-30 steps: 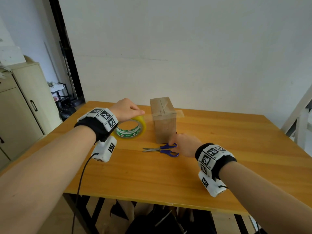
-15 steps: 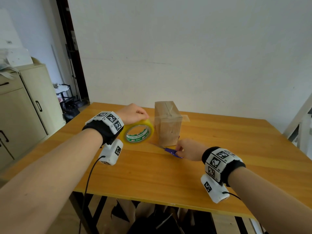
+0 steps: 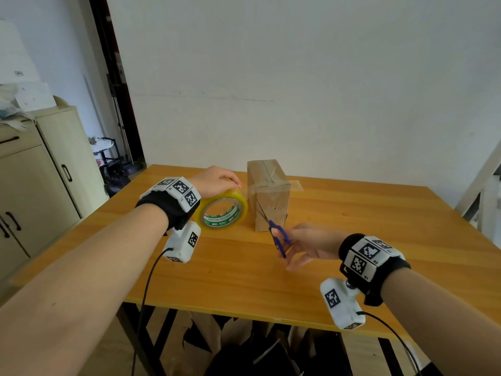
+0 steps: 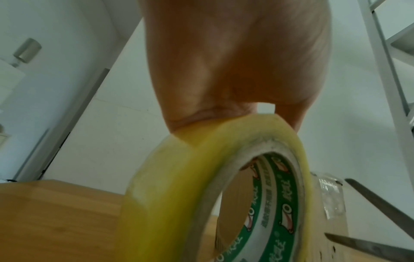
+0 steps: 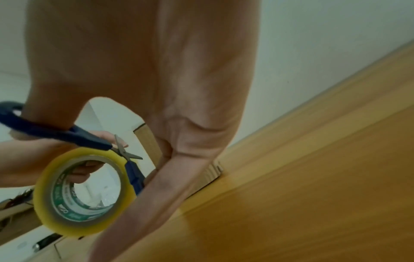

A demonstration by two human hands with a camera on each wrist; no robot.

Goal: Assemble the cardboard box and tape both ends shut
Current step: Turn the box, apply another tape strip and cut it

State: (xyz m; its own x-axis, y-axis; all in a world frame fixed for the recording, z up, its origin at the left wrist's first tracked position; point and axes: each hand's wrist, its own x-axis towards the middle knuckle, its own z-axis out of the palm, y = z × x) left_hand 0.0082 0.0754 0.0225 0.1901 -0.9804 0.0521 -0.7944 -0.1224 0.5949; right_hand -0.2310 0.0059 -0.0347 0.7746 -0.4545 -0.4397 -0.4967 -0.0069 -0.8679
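Note:
A small cardboard box [image 3: 269,196] stands upright on the wooden table [image 3: 352,240], its top flaps closed, with clear tape running off both sides. My left hand [image 3: 217,181] grips a yellow tape roll [image 3: 225,213] from above, held on edge just left of the box; a strip of tape stretches from roll to box. The roll [image 4: 212,195] fills the left wrist view. My right hand [image 3: 303,245] holds blue-handled scissors [image 3: 276,234] lifted off the table, blades pointing up toward the box's front. In the right wrist view the scissors [image 5: 74,134] have their blades slightly apart near the roll [image 5: 82,193].
A beige cabinet [image 3: 35,185] stands at the left beside a dark doorway. A white frame [image 3: 482,191] rises at the table's right edge. Flattened cardboard [image 3: 244,348] lies under the table. Cables hang from both wrist cameras.
My right hand picked the scissors up off the table and raised them toward the box. The left hand tilted the tape roll up onto its edge and lifted it.

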